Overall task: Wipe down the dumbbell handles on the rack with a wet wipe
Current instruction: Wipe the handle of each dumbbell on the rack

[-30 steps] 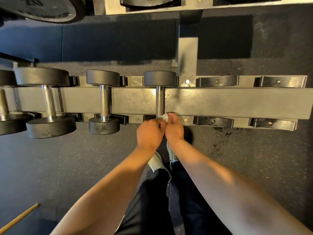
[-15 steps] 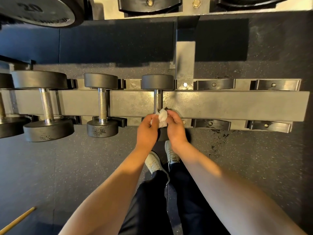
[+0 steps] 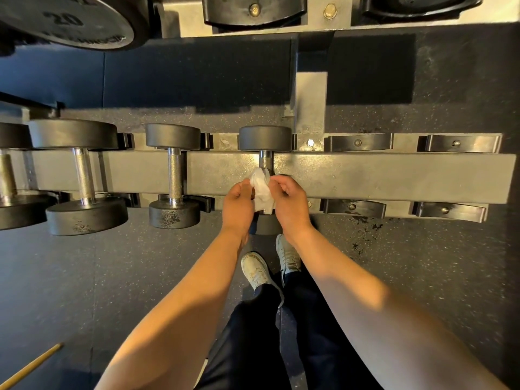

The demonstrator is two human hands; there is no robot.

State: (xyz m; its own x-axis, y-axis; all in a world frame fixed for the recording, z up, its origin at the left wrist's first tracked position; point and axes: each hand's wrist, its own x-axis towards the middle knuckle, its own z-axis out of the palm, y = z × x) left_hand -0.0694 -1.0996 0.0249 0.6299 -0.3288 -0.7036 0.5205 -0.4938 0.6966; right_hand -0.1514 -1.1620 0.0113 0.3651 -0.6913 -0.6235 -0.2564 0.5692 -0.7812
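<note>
A grey metal rack (image 3: 394,175) runs across the view and carries several black dumbbells with chrome handles. The rightmost dumbbell (image 3: 265,137) lies under my hands; only the top of its handle (image 3: 265,161) shows. A crumpled white wet wipe (image 3: 262,191) covers the lower part of that handle. My left hand (image 3: 237,205) pinches the wipe's left side and my right hand (image 3: 289,202) pinches its right side. Another dumbbell (image 3: 174,175) sits to the left, and a bigger one (image 3: 81,175) further left.
Empty black cradles (image 3: 357,142) line the rack to the right of my hands. An upper rack tier with a 20-marked weight (image 3: 64,21) hangs at the top. My white shoes (image 3: 256,270) stand on dark speckled rubber floor. A wooden stick (image 3: 31,364) lies at the lower left.
Both hands moved from the handle's near end up along it, and the wipe, barely visible before, now shows spread between my fingers over the handle.
</note>
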